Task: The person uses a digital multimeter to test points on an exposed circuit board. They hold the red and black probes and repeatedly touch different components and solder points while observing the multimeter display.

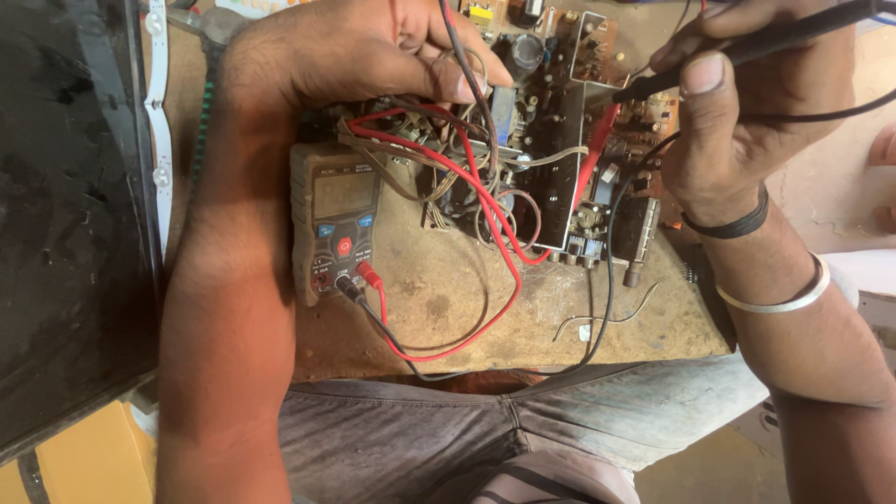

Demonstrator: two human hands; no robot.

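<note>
A circuit board (pixel 551 121) with capacitors, coils and tangled wires lies on a dusty brown bench (pixel 448 299). My left hand (pixel 364 51) rests on the board's left part, fingers closed around a bundle of wires. My right hand (pixel 737 103) pinches a black test probe (pixel 747 47), its tip touching the board's upper right. A red probe (pixel 597 154) lies across the board. A grey-green multimeter (pixel 336 219) sits at the left, with red and black leads (pixel 448 345) plugged into its bottom.
A dark flat screen panel (pixel 65 205) stands at the left beside a white strip (pixel 159 121). A yellow box (pixel 84 457) sits below it. My grey trousers (pixel 448 429) are under the bench's front edge. A loose bare wire (pixel 607 317) lies near that edge.
</note>
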